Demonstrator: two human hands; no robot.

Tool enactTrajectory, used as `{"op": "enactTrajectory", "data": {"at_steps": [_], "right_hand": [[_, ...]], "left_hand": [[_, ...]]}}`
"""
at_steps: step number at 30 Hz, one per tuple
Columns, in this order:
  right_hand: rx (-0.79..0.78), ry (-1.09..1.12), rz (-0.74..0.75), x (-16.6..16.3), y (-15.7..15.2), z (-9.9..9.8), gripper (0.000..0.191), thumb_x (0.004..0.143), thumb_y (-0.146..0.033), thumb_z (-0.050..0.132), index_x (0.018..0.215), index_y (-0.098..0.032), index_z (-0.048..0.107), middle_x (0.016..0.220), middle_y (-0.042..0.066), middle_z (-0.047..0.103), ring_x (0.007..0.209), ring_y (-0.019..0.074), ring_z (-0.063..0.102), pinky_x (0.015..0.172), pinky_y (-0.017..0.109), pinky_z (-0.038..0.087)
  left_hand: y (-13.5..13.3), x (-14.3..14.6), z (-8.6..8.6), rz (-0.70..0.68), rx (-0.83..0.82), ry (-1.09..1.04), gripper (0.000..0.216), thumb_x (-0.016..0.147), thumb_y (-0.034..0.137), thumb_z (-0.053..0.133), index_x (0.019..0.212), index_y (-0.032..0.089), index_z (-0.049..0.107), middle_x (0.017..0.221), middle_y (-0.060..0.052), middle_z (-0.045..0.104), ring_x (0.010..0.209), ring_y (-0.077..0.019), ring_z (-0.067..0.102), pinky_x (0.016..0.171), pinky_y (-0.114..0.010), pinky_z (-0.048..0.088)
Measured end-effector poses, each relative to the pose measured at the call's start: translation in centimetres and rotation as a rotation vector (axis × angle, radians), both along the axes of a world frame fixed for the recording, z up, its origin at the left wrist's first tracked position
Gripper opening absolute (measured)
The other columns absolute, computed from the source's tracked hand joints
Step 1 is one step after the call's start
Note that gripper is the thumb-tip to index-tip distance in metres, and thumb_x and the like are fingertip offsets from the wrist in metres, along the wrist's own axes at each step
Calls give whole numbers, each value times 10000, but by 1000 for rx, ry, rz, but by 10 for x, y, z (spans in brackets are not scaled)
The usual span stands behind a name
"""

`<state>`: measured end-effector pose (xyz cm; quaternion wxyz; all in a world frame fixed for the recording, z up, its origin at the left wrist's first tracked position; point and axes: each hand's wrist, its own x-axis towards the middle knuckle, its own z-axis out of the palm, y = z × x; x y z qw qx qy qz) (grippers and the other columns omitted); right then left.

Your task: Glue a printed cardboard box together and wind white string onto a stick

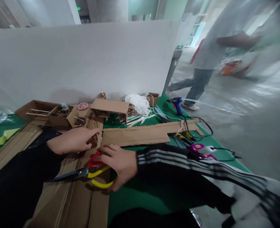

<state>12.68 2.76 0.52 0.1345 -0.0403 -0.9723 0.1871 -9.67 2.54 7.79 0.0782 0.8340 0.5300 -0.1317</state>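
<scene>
My right hand point(121, 163) is wrapped round the red and yellow handles of a pair of scissors point(83, 172). The dark blades point left across a large cardboard sheet point(78, 196). My left hand point(74, 141) is over the same sheet, index finger stretched out and thumb apart, beside a small brown piece point(93, 139) partly hidden by the fingers. I see nothing held in it. Just beyond my right hand lies a long cut cardboard strip point(135, 134) on the green table point(132, 202).
Behind stand open cardboard boxes point(40, 110), a cardboard structure point(110, 106), white string point(138, 104) and thin sticks point(140, 120). To the right are a blue glue gun point(177, 104) and a purple power strip point(201, 150). A white panel point(83, 60) borders the back; a blurred person point(206, 60) stands beyond.
</scene>
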Motion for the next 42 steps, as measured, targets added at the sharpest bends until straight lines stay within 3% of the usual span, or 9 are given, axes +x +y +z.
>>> {"op": "enactTrajectory", "data": {"at_steps": [5,10,12,17,29,36,42], "right_hand": [[-47,58,-17,-21,7,-24,957,554,-562,812,1325,-143,430,1370,178,437,1179,305,461,1024,422,392],[0,46,-142,-11,8,-30,979,525,-645,802,1286,-149,436,1388,215,420,1310,378,346,1086,555,270],[-7,31,-169,-5,8,-30,924,540,-663,787,1244,-155,471,1339,199,463,1274,362,394,1098,562,247],[-17,67,-170,-1,10,-35,774,592,-678,759,1133,-158,569,1261,159,514,1153,300,494,1089,471,314],[-43,53,-213,-2,11,-31,735,687,-663,709,1208,-165,565,1319,155,509,1126,292,535,971,423,424],[-69,76,-194,-1,16,-34,695,722,-615,714,1218,-154,561,1320,152,517,1139,279,527,945,391,432],[-67,69,-193,-1,15,-34,740,704,-624,720,1244,-151,535,1319,158,519,1130,287,520,950,408,422]], "left_hand": [[-1,0,-5,12,19,15,463,772,198,519,1232,249,485,906,-82,738,813,-283,699,641,-316,473],[-1,1,-9,19,20,21,411,776,229,511,1187,237,505,903,-97,735,827,-310,699,634,-334,477],[-1,1,-9,22,12,15,391,775,232,510,1165,248,505,885,-81,734,806,-296,699,619,-323,470],[0,2,-8,22,-9,-13,402,762,218,513,1163,251,493,880,-63,732,803,-275,697,630,-310,467],[0,3,-6,56,-32,-55,362,799,266,524,1161,255,509,881,-72,729,784,-269,695,612,-302,447],[0,2,-3,81,-53,-104,450,837,330,510,1278,256,460,901,-63,738,776,-252,698,609,-285,450],[-3,-3,2,109,-20,-162,597,842,346,504,1414,274,352,1039,-55,732,902,-253,694,727,-297,488]]}}
